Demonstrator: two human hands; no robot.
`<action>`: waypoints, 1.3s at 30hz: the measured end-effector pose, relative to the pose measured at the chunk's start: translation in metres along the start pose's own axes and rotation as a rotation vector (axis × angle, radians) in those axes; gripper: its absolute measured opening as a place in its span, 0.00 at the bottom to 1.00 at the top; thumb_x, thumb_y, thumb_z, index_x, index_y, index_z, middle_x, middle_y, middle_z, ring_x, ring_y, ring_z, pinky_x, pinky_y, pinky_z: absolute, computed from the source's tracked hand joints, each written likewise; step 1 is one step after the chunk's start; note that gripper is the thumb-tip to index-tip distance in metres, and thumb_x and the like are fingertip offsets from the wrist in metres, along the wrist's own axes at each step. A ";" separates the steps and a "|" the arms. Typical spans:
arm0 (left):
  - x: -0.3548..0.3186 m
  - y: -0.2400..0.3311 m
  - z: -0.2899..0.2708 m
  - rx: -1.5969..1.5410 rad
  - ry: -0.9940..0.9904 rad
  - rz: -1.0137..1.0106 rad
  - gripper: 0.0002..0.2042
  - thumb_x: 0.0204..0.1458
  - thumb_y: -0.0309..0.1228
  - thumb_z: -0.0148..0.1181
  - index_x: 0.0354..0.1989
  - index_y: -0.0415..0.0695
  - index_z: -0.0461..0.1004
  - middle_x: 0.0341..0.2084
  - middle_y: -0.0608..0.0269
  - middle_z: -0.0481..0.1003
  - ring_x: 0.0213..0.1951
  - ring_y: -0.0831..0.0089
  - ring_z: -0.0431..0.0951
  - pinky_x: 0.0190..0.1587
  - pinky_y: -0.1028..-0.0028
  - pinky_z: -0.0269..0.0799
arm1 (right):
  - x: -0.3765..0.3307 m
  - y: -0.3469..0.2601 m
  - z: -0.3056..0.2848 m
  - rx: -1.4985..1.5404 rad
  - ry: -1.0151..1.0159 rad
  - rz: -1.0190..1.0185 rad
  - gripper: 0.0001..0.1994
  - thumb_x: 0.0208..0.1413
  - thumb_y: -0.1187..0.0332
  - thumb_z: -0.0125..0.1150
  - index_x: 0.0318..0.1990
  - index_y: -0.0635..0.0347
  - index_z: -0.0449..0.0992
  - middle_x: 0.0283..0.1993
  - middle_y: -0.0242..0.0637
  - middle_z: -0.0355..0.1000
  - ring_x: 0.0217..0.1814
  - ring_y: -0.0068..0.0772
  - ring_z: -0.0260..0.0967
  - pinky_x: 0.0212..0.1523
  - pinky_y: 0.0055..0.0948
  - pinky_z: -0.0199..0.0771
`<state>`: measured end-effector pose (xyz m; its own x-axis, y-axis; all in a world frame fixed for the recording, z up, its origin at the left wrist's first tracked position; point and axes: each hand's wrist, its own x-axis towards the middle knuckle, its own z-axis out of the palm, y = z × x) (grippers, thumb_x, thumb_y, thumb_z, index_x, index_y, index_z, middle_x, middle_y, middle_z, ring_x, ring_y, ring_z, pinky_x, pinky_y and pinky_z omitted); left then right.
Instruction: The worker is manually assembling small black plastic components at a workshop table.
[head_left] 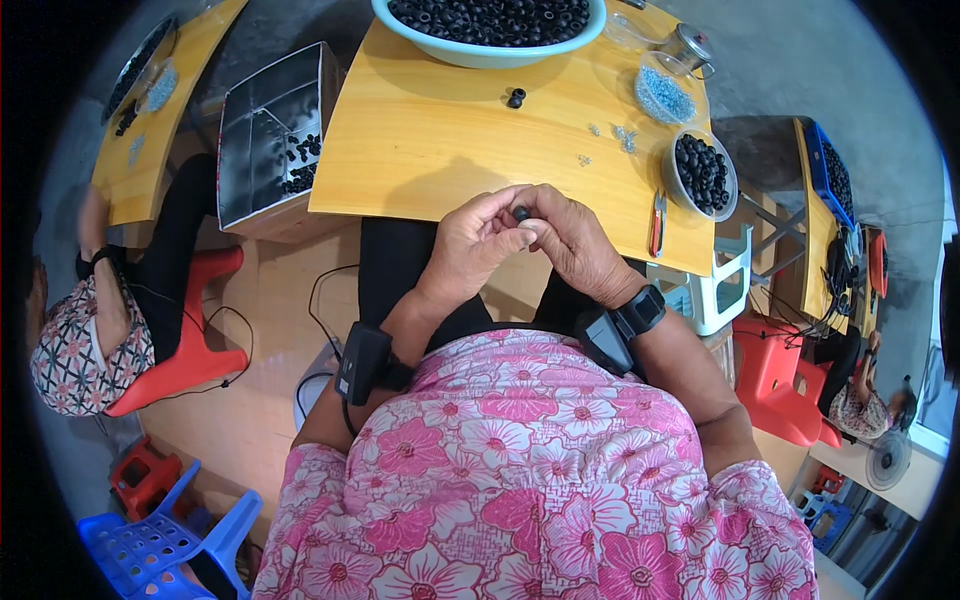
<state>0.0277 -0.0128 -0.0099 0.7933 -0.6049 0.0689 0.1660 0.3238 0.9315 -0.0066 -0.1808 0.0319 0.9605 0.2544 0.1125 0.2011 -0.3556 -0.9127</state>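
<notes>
My left hand and my right hand meet just off the near edge of the wooden table. Pinched between their fingertips is a small round black part, mostly hidden by the fingers. Farther up the table lie a couple of loose black parts. A pale blue basin heaped with similar black ring-like parts stands at the far edge. To the right, a clear tub holds more black pieces, and another clear tub holds small pale blue bits.
Red-handled pliers lie near the table's right edge, with small clear bits beyond. A lidded metal container stands at the far right. Left of the table is an open box with black parts. Co-workers sit at both sides, near red stools.
</notes>
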 end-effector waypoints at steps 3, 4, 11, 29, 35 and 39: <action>-0.002 0.005 0.000 0.014 0.012 -0.027 0.25 0.54 0.24 0.61 0.60 0.31 0.63 0.43 0.64 0.70 0.42 0.80 0.69 0.49 0.78 0.69 | 0.001 0.000 -0.001 -0.019 -0.005 -0.008 0.10 0.60 0.69 0.52 0.46 0.64 0.67 0.37 0.46 0.71 0.39 0.46 0.70 0.42 0.34 0.70; -0.002 0.005 -0.001 0.013 0.012 -0.027 0.25 0.54 0.24 0.61 0.60 0.31 0.63 0.43 0.64 0.70 0.42 0.80 0.69 0.49 0.78 0.69 | 0.001 0.000 -0.002 -0.027 -0.017 -0.003 0.11 0.60 0.69 0.52 0.47 0.64 0.67 0.37 0.46 0.71 0.40 0.46 0.70 0.43 0.35 0.70; -0.001 0.003 -0.001 0.016 -0.027 0.003 0.25 0.54 0.23 0.60 0.60 0.32 0.61 0.48 0.62 0.69 0.51 0.76 0.68 0.56 0.75 0.64 | 0.001 0.001 -0.002 -0.119 0.038 -0.084 0.12 0.58 0.71 0.54 0.47 0.63 0.67 0.39 0.46 0.72 0.42 0.48 0.71 0.44 0.36 0.70; -0.002 0.012 0.001 0.023 0.012 0.021 0.24 0.54 0.27 0.62 0.57 0.32 0.65 0.44 0.64 0.70 0.45 0.78 0.70 0.51 0.78 0.68 | 0.002 0.002 0.002 0.007 0.048 -0.015 0.08 0.59 0.70 0.55 0.43 0.63 0.68 0.35 0.42 0.71 0.37 0.38 0.71 0.39 0.30 0.71; -0.003 0.009 0.002 -0.015 0.032 -0.009 0.22 0.55 0.25 0.60 0.57 0.32 0.65 0.43 0.64 0.71 0.45 0.79 0.70 0.50 0.79 0.68 | 0.002 -0.001 0.005 0.050 0.066 -0.027 0.08 0.59 0.70 0.54 0.43 0.63 0.68 0.34 0.42 0.71 0.36 0.35 0.71 0.38 0.29 0.72; -0.002 0.007 0.003 -0.017 0.049 -0.046 0.21 0.56 0.25 0.59 0.57 0.32 0.65 0.41 0.65 0.72 0.42 0.80 0.70 0.48 0.79 0.69 | 0.002 0.001 0.004 -0.019 0.077 -0.003 0.08 0.59 0.71 0.54 0.43 0.64 0.68 0.34 0.42 0.71 0.35 0.35 0.72 0.37 0.29 0.73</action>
<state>0.0254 -0.0114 -0.0024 0.8124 -0.5830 0.0084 0.2122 0.3092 0.9270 -0.0056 -0.1771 0.0296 0.9716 0.1863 0.1459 0.2072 -0.3718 -0.9049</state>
